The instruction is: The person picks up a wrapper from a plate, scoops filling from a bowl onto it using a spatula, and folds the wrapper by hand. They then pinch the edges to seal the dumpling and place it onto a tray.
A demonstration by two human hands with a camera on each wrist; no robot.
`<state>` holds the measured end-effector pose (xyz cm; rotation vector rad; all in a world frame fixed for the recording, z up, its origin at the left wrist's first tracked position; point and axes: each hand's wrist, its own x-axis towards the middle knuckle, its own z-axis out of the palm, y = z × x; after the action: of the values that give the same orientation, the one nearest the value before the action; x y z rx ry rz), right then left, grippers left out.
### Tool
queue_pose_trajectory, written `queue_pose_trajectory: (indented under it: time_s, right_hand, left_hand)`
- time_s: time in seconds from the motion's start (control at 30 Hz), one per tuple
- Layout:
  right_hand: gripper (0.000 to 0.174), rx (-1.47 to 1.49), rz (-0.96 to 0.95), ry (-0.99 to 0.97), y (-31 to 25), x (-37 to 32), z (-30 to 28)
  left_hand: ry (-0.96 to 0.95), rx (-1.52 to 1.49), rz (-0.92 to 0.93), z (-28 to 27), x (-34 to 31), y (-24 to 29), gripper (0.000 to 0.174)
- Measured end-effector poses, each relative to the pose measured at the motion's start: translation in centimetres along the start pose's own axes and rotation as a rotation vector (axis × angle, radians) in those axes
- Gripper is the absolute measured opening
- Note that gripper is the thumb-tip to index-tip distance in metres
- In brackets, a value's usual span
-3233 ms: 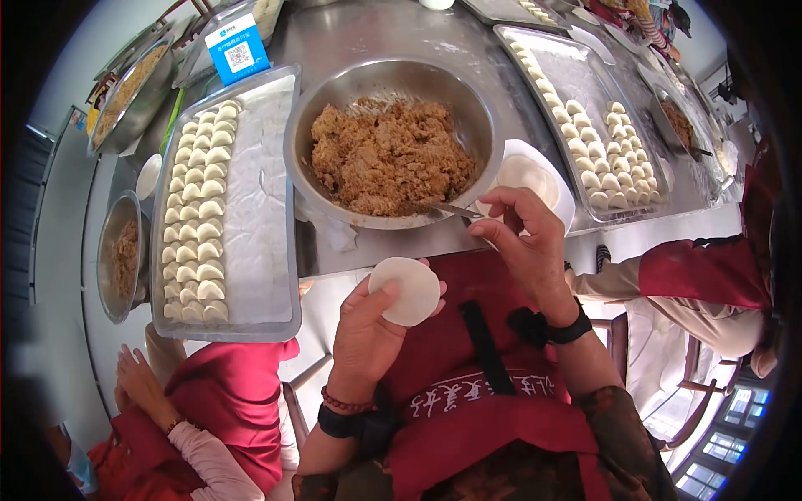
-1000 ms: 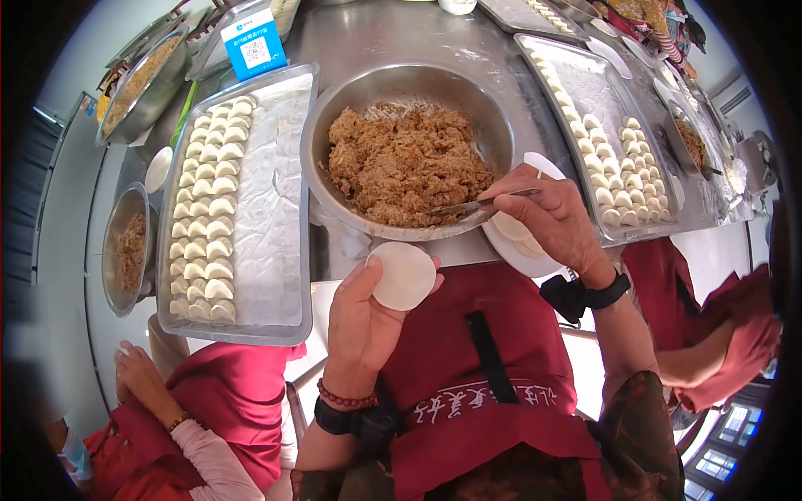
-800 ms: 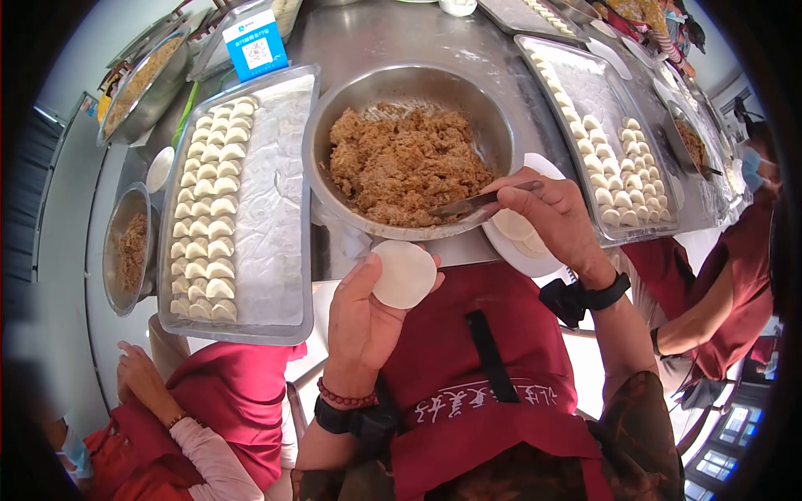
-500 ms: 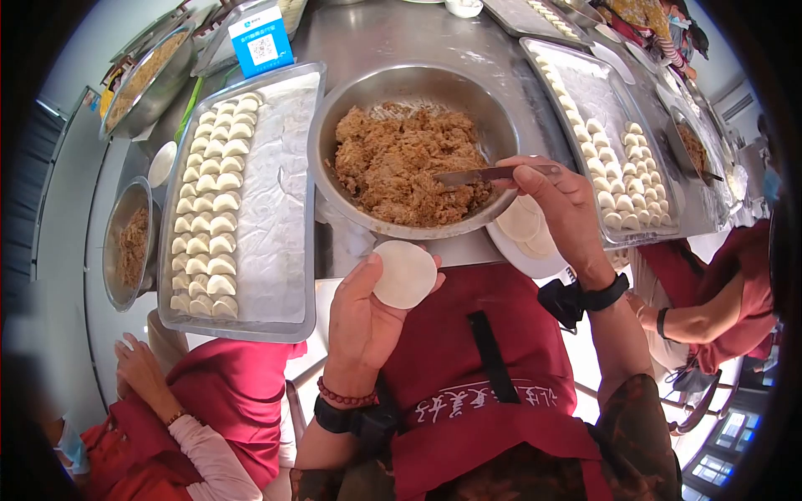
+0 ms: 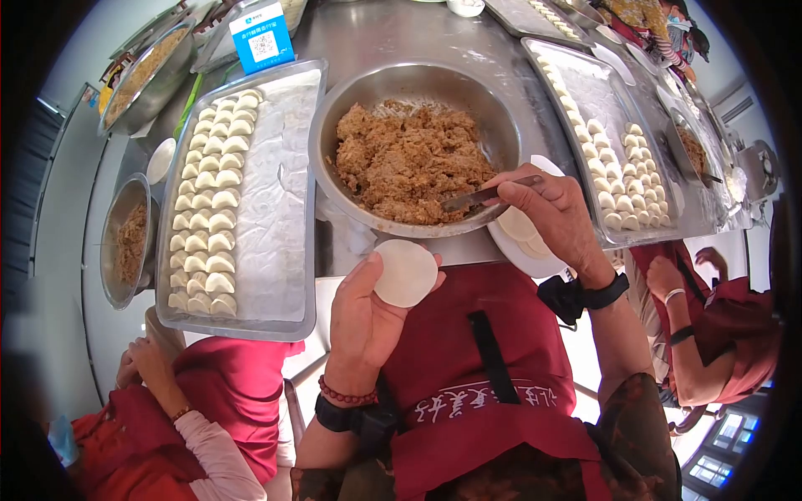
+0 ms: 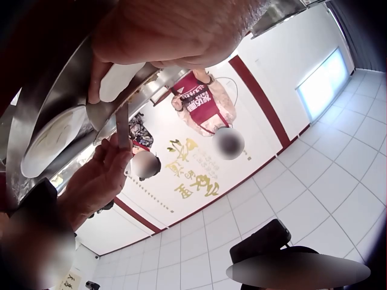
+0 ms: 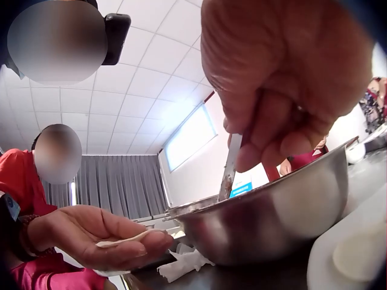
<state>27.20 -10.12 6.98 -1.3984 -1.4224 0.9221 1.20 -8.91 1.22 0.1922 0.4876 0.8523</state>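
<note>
My left hand (image 5: 363, 321) holds a round white dumpling wrapper (image 5: 406, 274) in front of the bowl, thumb over its edge and fingers beneath. In the right wrist view the wrapper (image 7: 130, 239) lies nearly flat on the fingers. My right hand (image 5: 555, 217) grips a narrow flat metal spatula (image 5: 472, 199) over the bowl's near right rim. The blade's tip meets brown minced filling (image 5: 409, 163) in the large steel bowl (image 5: 501, 138). Beneath the right hand, a white plate (image 5: 535, 265) carries more wrappers, partly hidden by that hand.
To the left, a metal tray (image 5: 280, 200) holds rows of folded dumplings, with a blue QR-code sign (image 5: 261, 37) behind it. Another dumpling tray (image 5: 597, 75) stands at the right. A smaller bowl of filling (image 5: 129, 242) sits far left. People in red aprons are on both sides.
My right hand has moved from beside the plate to the bowl's rim, gripping the spatula. Its blade rose over the filling, then came back toward the near rim. The left hand still holds the wrapper.
</note>
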Motion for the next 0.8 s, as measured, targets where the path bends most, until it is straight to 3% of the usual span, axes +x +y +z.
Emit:
queue_pose_trajectory:
  time_s: [0.4,0.6,0.8]
  right_hand:
    - [0.032,0.273,0.199,0.138,0.3,-0.6,-0.1]
    - [0.035,0.443,0.182,0.222,-0.7,-1.3,0.7]
    - [0.033,0.29,0.089,0.283,-2.9,-3.5,2.1]
  left_hand:
    - [-0.016,0.064,0.017,1.3,-1.1,0.9,0.042]
    - [-0.027,0.06,0.025,2.4,-1.9,1.4,0.047]
    - [-0.024,0.023,0.05,4.3,-2.1,1.6,0.056]
